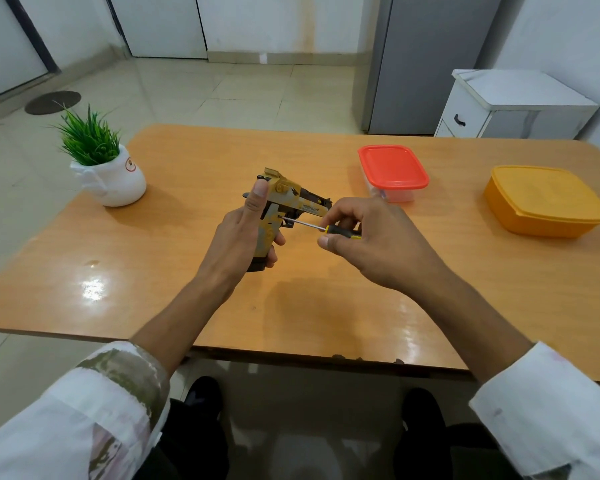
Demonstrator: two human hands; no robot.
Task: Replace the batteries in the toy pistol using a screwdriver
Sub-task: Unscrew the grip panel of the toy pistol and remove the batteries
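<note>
A yellow and black toy pistol (284,199) is held above the middle of the wooden table (187,299). My left hand (238,237) grips its handle, thumb up along the back of the slide, barrel pointing right. My right hand (371,237) holds a small screwdriver (321,228) with a black and yellow handle. Its thin metal shaft runs left, and the tip touches the pistol's side just above the grip. The lower end of the grip is hidden by my left fingers.
A clear box with a red lid (392,171) stands behind my right hand. An orange lidded container (544,200) sits at the far right. A small potted plant in a white pot (104,168) stands at the table's left rear corner.
</note>
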